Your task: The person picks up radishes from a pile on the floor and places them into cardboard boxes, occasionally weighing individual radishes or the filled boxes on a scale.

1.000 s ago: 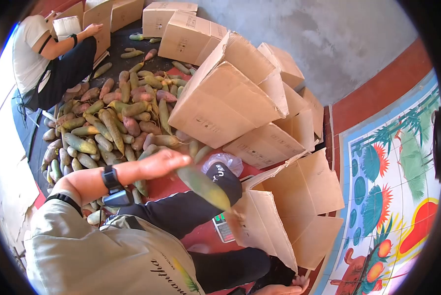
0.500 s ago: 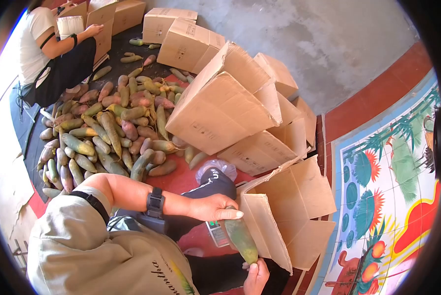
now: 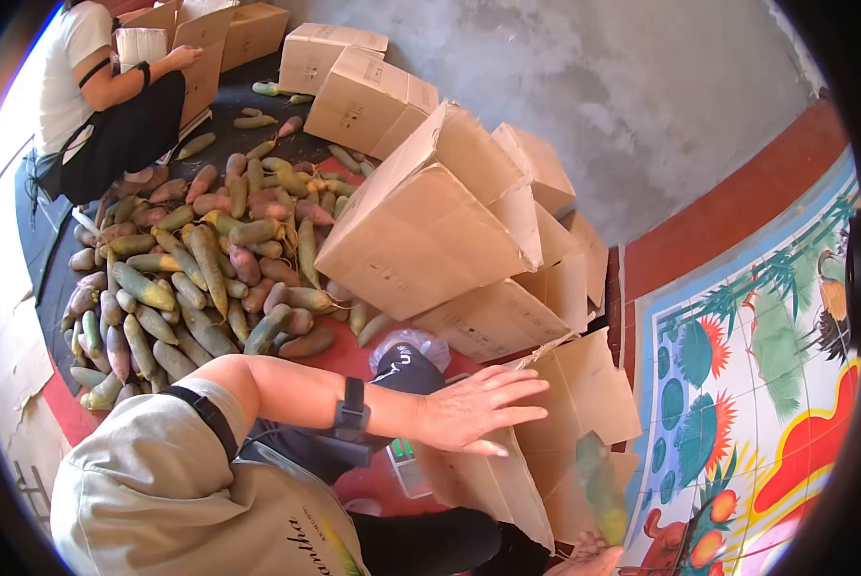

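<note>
A long green radish (image 3: 600,488), somewhat blurred, stands upright over the near open cardboard box (image 3: 584,384). My right hand (image 3: 586,559), at the bottom edge of the view, is closed on its lower end. My left hand (image 3: 483,408), with a black band on the wrist, is open with fingers spread above the box's near side and holds nothing. Below that wrist, a scale (image 3: 409,470) with a green-lit display shows partly on the red floor. The bottom of the box is hidden.
A large heap of green and pinkish radishes (image 3: 200,278) lies on a dark mat to the left. Several cardboard boxes (image 3: 421,235) line the heap's right side. Another person (image 3: 95,96) crouches at the upper left beside boxes. A painted tile panel (image 3: 728,403) borders the right.
The radish has moved right, from between both hands to over the box, with my right hand. My left hand has let go of it, risen and spread its fingers.
</note>
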